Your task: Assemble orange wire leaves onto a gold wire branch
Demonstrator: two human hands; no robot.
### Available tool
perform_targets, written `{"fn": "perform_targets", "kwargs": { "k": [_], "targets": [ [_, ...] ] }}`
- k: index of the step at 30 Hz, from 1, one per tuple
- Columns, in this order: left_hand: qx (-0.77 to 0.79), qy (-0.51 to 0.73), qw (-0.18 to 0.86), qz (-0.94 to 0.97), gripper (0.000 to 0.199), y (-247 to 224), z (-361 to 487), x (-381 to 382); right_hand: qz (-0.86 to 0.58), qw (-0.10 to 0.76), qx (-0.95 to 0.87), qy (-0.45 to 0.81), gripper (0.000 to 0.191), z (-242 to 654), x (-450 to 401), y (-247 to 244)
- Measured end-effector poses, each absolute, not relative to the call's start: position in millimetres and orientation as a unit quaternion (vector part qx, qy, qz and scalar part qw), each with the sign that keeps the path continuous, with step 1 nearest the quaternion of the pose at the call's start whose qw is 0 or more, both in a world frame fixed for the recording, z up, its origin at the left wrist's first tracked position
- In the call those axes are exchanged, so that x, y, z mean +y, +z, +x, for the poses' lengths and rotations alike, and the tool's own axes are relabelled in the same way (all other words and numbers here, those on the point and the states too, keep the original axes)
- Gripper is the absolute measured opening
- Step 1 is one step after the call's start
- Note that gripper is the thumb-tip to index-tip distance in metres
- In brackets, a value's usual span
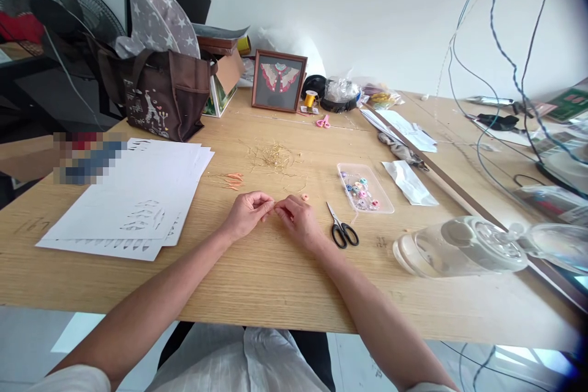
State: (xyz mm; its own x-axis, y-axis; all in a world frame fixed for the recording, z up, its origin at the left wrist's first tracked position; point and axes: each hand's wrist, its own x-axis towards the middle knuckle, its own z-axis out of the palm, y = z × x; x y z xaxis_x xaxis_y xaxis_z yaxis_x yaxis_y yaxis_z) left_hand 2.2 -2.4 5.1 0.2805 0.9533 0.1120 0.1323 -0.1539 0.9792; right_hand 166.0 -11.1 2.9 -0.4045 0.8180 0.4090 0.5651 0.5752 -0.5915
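Note:
My left hand (250,213) and my right hand (296,215) meet fingertip to fingertip over the middle of the wooden table. Both are closed in a pinch; what lies between the fingertips is too small to make out. Just beyond my right hand is a small orange-pink spool (305,197). Several orange pieces with thin wire stems (234,180) lie beyond my left hand. Farther back spreads a loose heap of gold wire (274,158). To the right of my right hand rest black-handled scissors (342,229) and a clear plastic tray (384,201) with small coloured spools in it.
Paper sheets with drawn shapes (105,196) cover the left side. A clear water bottle (459,248) lies at the right. Behind stand a brown bag (169,95), a framed butterfly-like piece (278,81), a yellow thread spool (310,98) and pink scissors (323,122). Cables (493,30) hang at the right.

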Motion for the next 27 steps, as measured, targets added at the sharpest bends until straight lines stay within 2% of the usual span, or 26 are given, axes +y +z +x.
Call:
{"fn": "perform_targets", "kwargs": {
  "k": [7,10,13,17,20,27],
  "targets": [
    [0.469,0.38,0.325,0.728,0.017,-1,2,-3,-0.431,0.301,-0.843,0.116,0.021,164,-14,5],
    [0.442,0.357,0.306,0.764,0.015,0,3,-4,-0.443,0.311,-0.833,0.113,0.019,166,-12,7],
    [0.423,0.356,0.357,0.753,0.013,3,3,-5,-0.461,0.338,-0.805,0.162,0.016,168,-9,10],
    [0.417,0.39,0.486,0.662,0.016,6,3,-4,-0.478,0.356,-0.759,0.261,0.017,168,-9,12],
    [0.404,0.421,0.554,0.594,0.018,7,3,-3,-0.488,0.367,-0.739,0.283,0.019,165,-12,11],
    [0.398,0.427,0.576,0.573,0.021,11,5,-6,-0.532,0.413,-0.682,0.285,0.018,155,-14,6]
  ]
}}
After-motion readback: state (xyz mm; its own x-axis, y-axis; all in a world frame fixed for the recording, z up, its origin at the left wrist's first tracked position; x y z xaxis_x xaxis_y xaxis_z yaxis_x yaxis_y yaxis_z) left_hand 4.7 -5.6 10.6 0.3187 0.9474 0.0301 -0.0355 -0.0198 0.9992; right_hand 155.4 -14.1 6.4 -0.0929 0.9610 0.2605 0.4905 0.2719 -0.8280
